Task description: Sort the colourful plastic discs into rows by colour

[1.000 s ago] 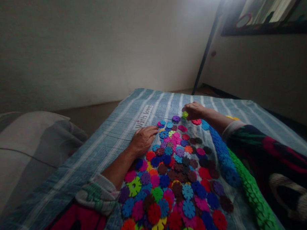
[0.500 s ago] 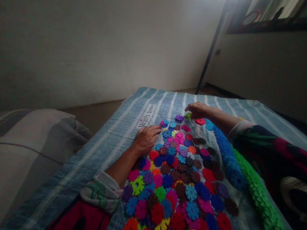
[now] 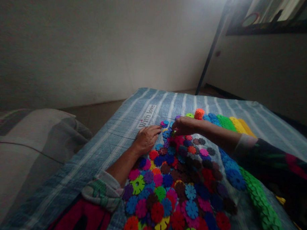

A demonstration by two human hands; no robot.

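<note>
My left hand (image 3: 148,139) lies fairly flat on the striped cloth (image 3: 104,157), fingers stretched toward a small pink-and-blue pair of flower-shaped discs (image 3: 164,124). It rests at the left edge of a spread of colourful notched plastic discs (image 3: 157,213). Over the far part of that spread is my right hand (image 3: 184,125), its fingers bent down and together among the discs. What the right fingertips pinch, if anything, is hidden. A lime green disc (image 3: 190,115) lies just beyond this hand, beside a short orange-red stack of discs (image 3: 199,114).
Long rows of joined discs run along the right: a blue row (image 3: 233,174), a green row (image 3: 263,202) and a yellow row (image 3: 240,124), partly under my right arm. A "With love" print (image 3: 146,116) marks the cloth. A pale covered seat (image 3: 31,157) stands left, before a wall.
My right hand has moved left and nearer, from the far end of the discs to above them. The orange-red stack and far row ends now show. My left hand stays in place.
</note>
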